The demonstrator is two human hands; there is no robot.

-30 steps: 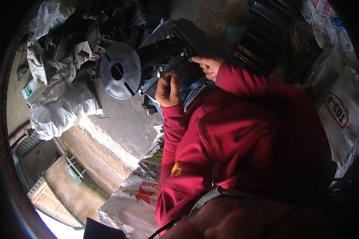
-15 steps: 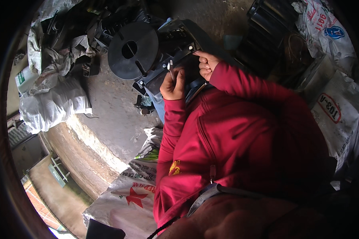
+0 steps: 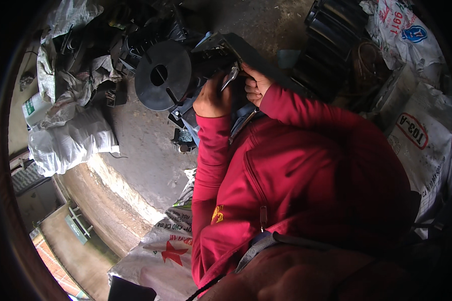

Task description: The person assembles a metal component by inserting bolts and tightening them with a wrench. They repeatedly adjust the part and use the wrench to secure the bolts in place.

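Observation:
My left hand (image 3: 212,100) is closed round a silver wrench (image 3: 230,79), its bright head pointing up toward a black metal frame (image 3: 211,57). Close beside the wrench head is my right hand (image 3: 256,86), fingers curled, thumb and forefinger at the frame's edge; whatever they grip there is hidden. A black round disc (image 3: 160,75) with a centre hole and a slot lies to the left, next to the frame. One bolt (image 3: 177,114) shows at the frame's near left corner. A long thin metal tool (image 3: 244,122) rests by my lap, partly covered by my sleeve.
Left on the concrete floor (image 3: 135,155) are a white plastic bundle (image 3: 70,138) and dark scrap parts. A small black box (image 3: 184,136) with shiny pieces sits near my left forearm. Black ribbed parts (image 3: 331,42) and white sacks (image 3: 419,130) stand on the right.
My left hand has moved the wrench right and slightly up, to the frame beside my right hand. My right forefinger, stretched out before, is now bent in at the frame's edge.

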